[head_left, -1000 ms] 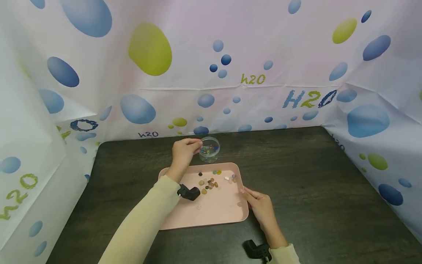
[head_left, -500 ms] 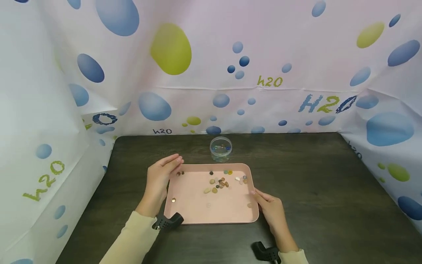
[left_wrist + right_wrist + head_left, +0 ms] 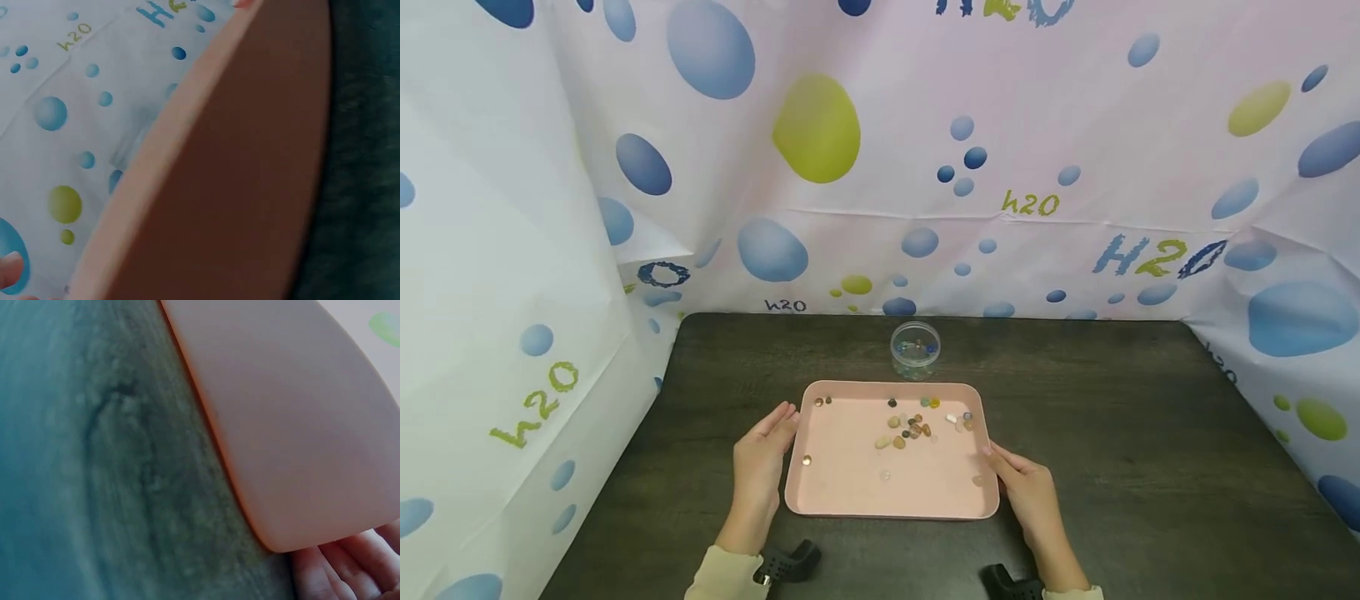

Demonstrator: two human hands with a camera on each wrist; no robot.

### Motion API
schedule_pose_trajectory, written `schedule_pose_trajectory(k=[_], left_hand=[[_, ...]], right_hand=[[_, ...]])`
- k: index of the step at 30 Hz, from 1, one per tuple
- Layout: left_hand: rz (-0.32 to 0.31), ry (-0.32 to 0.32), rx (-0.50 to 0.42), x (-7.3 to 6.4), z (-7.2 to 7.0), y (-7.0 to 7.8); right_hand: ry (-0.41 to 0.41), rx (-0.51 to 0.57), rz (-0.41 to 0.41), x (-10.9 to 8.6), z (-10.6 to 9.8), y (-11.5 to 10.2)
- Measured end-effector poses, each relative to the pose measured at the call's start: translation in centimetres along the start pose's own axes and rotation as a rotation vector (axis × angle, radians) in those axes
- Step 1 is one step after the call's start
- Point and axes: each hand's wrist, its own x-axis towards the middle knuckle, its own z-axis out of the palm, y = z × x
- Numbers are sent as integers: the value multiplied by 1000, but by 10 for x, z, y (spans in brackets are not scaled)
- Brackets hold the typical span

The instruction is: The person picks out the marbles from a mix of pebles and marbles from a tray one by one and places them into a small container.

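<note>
A pink rectangular tray (image 3: pixel 842 492) sits on the dark table, with several small polished stones (image 3: pixel 917 429) scattered inside it, mostly towards its back right. My right hand (image 3: pixel 1026 492) grips the tray's right rim, thumb on top; in the right wrist view its fingers (image 3: pixel 350 569) reach under the edge. At the left side, my left hand (image 3: pixel 760 467) lies with straight fingers against or just beside the rim; contact is hard to tell. In the left wrist view a fingertip (image 3: pixel 9 269) shows apart from the tray (image 3: pixel 219 169). Behind the tray stands a clear round jar (image 3: pixel 915 350) with coloured beads inside.
The dark wood-grain table (image 3: pixel 1112 417) extends to both sides. A white sheet (image 3: pixel 865 150) with blue and green spots and "H2O" lettering walls off the back and both sides. Black cameras (image 3: pixel 790 562) are strapped to both wrists.
My left hand has come away from the jar, moving left and towards me to the tray's left side. The right hand keeps its grip on the right rim. The head view has shifted left.
</note>
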Motion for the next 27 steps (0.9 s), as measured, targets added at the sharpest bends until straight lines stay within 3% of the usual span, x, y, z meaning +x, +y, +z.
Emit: schedule_pose_trajectory(k=[8, 15, 22, 27], left_hand=[[-4, 83, 20, 0, 4, -21], [-11, 109, -23, 1, 8, -33], [13, 131, -62, 3, 9, -36], [19, 136, -64, 1, 7, -38]], right_hand=[[-7, 27, 8, 0, 2, 1], [4, -14, -18, -1, 2, -1], [30, -263, -121, 0, -4, -12], [46, -382, -182, -5, -14, -38]])
